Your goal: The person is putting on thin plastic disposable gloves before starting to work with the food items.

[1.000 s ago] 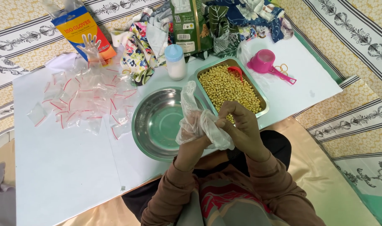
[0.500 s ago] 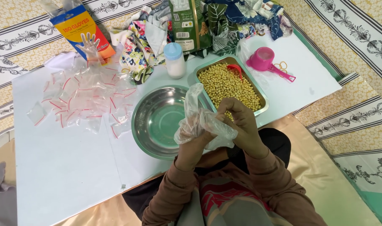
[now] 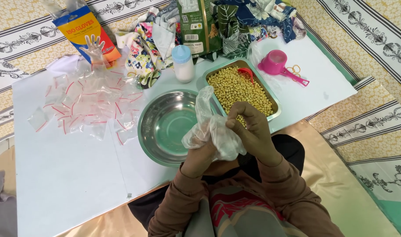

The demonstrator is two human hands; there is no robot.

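Clear plastic glove: crumpled, held above the white table's near edge, over the rim of the empty steel bowl. Left hand: partly inside the glove, fingers hidden. Right hand: closed, pinching the cuff. Tray of yellow beans: toward the far edge. Small zip bags: far left. Handling note: best to hold the cuff wide and slide fingers in straight, keeping the thin film untorn.
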